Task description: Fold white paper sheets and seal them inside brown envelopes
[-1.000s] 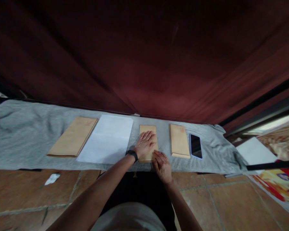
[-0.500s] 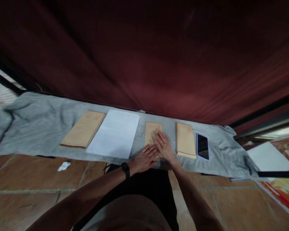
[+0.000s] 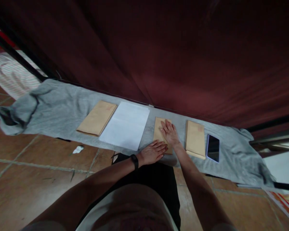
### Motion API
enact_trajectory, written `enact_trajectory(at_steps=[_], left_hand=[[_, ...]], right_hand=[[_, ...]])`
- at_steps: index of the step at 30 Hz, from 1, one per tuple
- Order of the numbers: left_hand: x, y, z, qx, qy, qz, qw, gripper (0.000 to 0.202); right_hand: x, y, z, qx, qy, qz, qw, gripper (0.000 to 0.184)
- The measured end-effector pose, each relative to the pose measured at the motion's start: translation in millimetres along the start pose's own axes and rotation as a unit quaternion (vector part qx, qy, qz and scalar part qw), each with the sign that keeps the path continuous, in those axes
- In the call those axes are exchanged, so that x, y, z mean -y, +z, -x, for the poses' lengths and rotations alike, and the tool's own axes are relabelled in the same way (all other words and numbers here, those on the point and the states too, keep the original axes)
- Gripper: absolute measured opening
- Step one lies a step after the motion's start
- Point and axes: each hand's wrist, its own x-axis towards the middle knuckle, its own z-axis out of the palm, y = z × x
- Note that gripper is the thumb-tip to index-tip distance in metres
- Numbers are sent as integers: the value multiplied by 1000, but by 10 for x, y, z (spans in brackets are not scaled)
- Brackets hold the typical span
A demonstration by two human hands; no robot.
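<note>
Flat with fingers outstretched and gripping nothing, the left hand (image 3: 153, 152) lies across the near end of a brown envelope (image 3: 158, 132), which sits between white paper (image 3: 126, 125) and more brown envelopes (image 3: 196, 138), the right hand (image 3: 170, 132) resting flat, likewise ungripping, farther up it.

On cloth (image 3: 60, 109) (fabric (image 3: 159, 57) behind), from left: envelope stack (image 3: 97, 118), paper (image 3: 125, 125), middle envelope (image 3: 158, 131), second stack (image 3: 195, 138), phone (image 3: 213, 148).
</note>
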Motion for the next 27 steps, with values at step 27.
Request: enact_trajectory(at_steps=[27], left_hand=[[71,-109,-118,10,22,-11,1000,25]], right_hand=[[255,-50,750,2,-9,-105,994,56]])
